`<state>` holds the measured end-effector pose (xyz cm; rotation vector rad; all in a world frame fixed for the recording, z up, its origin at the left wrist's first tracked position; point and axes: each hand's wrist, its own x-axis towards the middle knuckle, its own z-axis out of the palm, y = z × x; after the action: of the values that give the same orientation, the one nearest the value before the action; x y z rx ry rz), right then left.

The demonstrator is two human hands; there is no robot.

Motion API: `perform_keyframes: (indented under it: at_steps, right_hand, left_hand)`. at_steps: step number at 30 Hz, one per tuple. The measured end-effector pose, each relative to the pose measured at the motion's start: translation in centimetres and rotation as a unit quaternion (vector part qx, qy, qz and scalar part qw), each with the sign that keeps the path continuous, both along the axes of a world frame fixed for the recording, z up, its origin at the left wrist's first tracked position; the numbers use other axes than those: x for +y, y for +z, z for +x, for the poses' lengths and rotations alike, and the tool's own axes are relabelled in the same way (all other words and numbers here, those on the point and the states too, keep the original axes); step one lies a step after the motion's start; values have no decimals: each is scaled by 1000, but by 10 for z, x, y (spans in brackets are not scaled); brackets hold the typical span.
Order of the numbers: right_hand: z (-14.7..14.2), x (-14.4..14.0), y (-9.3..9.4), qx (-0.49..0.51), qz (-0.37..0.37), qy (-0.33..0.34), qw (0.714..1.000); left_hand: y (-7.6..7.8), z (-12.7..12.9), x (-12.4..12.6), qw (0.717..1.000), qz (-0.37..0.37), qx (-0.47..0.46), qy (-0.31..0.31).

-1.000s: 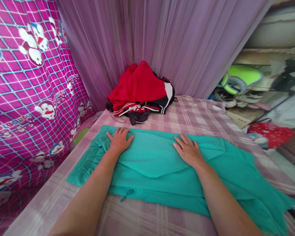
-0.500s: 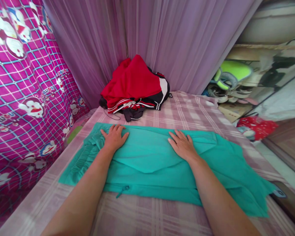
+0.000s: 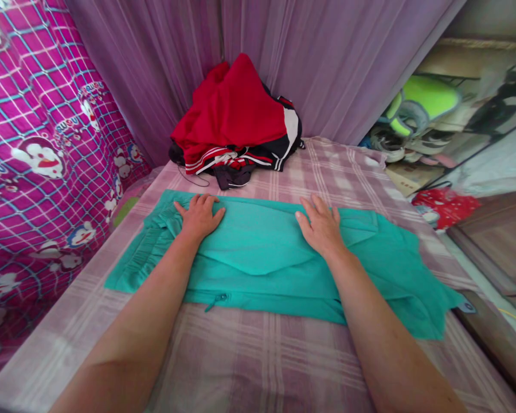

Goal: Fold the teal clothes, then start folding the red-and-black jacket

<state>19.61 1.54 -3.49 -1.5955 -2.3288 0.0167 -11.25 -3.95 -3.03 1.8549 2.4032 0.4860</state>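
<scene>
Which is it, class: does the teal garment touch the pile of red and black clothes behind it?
Apart. In the head view, a strip of bare checked bedsheet shows between the far edge of the teal garment and the pile of red and black clothes.

Both palms are pressed flat: left hand (image 3: pixel 200 217) and right hand (image 3: pixel 322 226) on the teal garment (image 3: pixel 258 258). Red clothes (image 3: pixel 234 123) are piled behind.

Glowing with soft, even daylight, bright and strongly saturated.

Filtering in through the purple curtain (image 3: pixel 327 63) behind and from the right; casting only faint shadows under the forearms; bending and stretching toward the edges, wide-angle style; smearing slightly over the clutter at far right (image 3: pixel 434 126) and the pink patterned cloth (image 3: pixel 34 149); showing no harsh glare.
</scene>
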Motion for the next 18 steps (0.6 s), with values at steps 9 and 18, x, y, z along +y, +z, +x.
perform_keyframes:
  at_steps: [9, 18]
  right_hand:
    - [-61, -46, 4, -60, -52, 158, 984]
    - [-55, -48, -4, -12, -32, 117, 993]
  left_hand:
    - [-2, 0, 0, 1000, 2, -11, 5]
    - [25, 34, -7, 992, 35, 48, -114]
